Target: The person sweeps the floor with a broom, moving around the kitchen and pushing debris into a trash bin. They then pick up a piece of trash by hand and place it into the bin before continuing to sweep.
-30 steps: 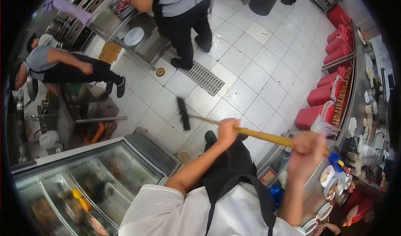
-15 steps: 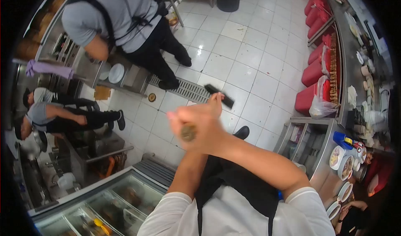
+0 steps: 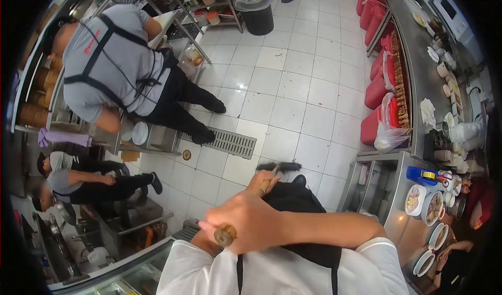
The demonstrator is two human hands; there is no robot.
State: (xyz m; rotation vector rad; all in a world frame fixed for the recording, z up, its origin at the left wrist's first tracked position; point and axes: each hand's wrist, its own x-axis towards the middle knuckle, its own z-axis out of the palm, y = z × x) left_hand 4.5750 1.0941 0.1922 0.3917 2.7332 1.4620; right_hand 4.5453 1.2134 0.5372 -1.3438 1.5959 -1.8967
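A wooden-handled broom or brush crosses the front of my body, its dark bristled head low over the white floor tiles near my shoe. My right hand is wrapped around the upper end of the handle, whose round tip points up at the camera. Farther down the same handle, my left hand is closed around it, just short of the head. A metal floor drain lies beyond, to the left of the bristles.
A co-worker in grey bends over the left counter; two more people stand lower left. A black bin is at the top. Red containers and a steel counter with bowls line the right. A glass-topped case is lower left.
The brush head has come back toward my body and turned nearly level across the view. Both hands are lower in view, still on the handle. The camera view has shifted, showing more of the co-worker.
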